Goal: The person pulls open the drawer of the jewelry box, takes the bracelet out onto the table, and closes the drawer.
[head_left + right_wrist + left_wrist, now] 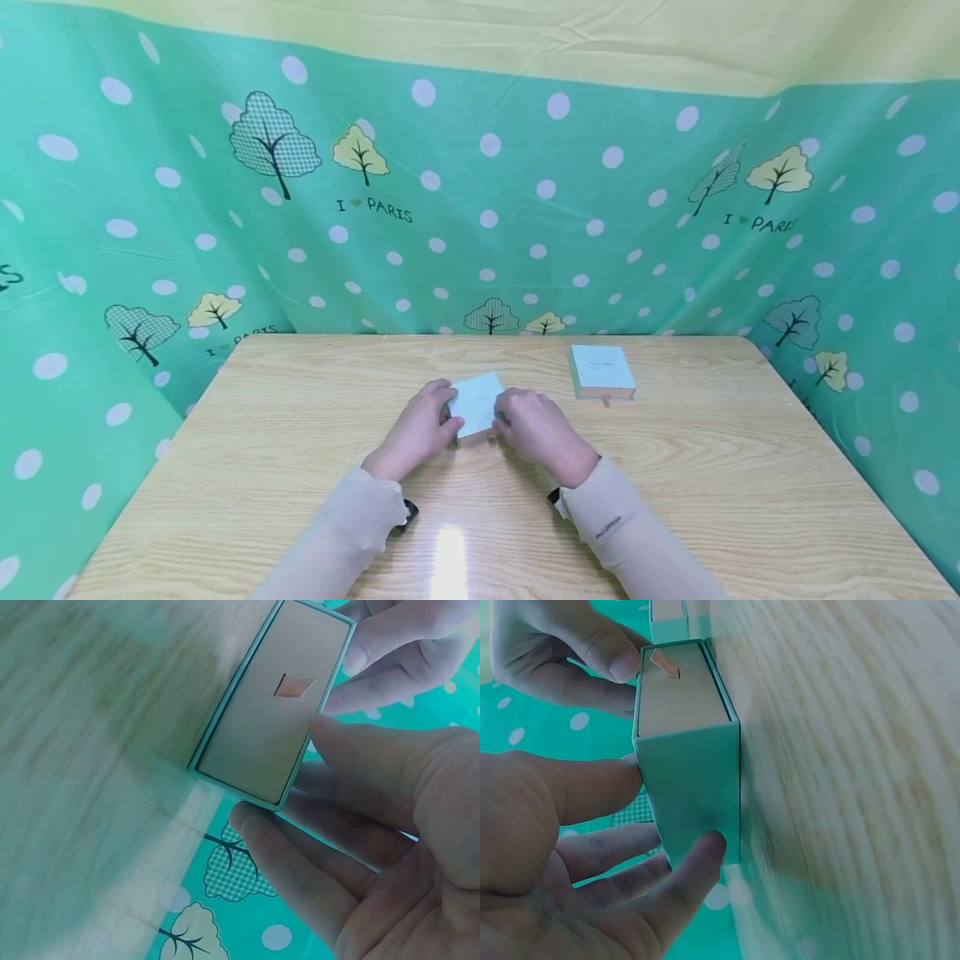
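Observation:
A pale blue drawer box [477, 402] with faint lettering on its lid sits slightly turned on the table, between both hands. Its pinkish drawer front [247, 727] faces the person and carries a short ribbon tab [296, 688]; the drawer looks pushed in. My left hand [411, 429] holds the box's left side, thumb near the top front edge and fingers along the side wall. From the other side my right hand [542, 429] grips it, thumb at the upper edge near the front corner. The tab hangs free of the fingers.
A second, similar pale blue box [602, 367] lies farther back to the right, its ribbon tab toward the person. The wooden table [300, 467] ends at a green dotted curtain [487, 217] that hangs behind and along both sides.

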### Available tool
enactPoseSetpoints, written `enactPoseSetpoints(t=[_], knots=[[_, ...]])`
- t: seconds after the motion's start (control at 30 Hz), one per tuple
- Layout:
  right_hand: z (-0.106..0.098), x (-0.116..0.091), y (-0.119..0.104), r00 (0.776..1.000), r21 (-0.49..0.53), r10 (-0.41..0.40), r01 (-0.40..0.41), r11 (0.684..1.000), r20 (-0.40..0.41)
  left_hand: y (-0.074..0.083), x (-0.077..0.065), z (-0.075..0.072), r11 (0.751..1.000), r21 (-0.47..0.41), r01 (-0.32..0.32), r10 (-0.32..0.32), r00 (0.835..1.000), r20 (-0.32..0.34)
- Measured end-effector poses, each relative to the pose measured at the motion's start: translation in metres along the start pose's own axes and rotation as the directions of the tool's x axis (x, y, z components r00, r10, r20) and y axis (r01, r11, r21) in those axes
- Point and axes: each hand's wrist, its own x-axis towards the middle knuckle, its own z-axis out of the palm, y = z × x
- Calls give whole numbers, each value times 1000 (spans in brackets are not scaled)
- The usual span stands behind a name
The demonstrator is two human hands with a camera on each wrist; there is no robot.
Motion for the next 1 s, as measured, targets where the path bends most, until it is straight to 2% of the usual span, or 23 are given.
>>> enactPoseSetpoints(t=[0.17, 0.3, 0.53, 0.67, 1.0], knots=[[-3, -2, -1, 999, 27, 40, -40, 999, -9, -2, 0, -1, 1000, -4, 2, -2, 1000, -9], [-5, -3, -2, 994, 44, 104, -102, 994, -28, -3, 1, -1, 1000, -7, 15, -15, 1000, -10], [-5, -3, -2, 979, 57, 203, -202, 978, -2, -2, 2, -2, 1000, -9, 27, -27, 1000, -3], [-6, -2, -2, 973, 60, 227, -229, 972, 34, -3, 2, -1, 1000, -2, 28, -28, 1000, 2], [-4, -1, -1, 963, 33, 263, -265, 964, 62, -4, 2, -1, 999, -9, 31, -31, 999, 10]])
